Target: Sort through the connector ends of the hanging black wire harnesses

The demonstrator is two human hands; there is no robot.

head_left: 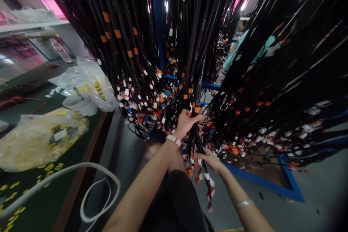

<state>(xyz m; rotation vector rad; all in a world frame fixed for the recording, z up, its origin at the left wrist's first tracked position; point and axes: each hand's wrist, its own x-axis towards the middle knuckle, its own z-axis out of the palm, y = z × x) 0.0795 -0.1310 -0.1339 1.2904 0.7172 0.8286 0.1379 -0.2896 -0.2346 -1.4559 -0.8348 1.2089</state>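
Thick bunches of black wire harnesses (190,43) hang from a blue rack (156,25), their lower ends full of orange, white and blue connectors (141,108). My left hand (186,123), with a white watch at the wrist, is closed around one hanging bundle (196,90) marked with orange bands. Just below it, my right hand (209,159) holds the same bundle near its dangling connector ends (208,185). A clear band sits on my right forearm.
A green-topped table (46,203) stands at the left with plastic bags of yellow parts (35,141), a white cup (81,106) and a white cable loop (98,195). The rack's blue base frame (272,185) lies on the grey floor. A person in teal (239,50) is behind the harnesses.
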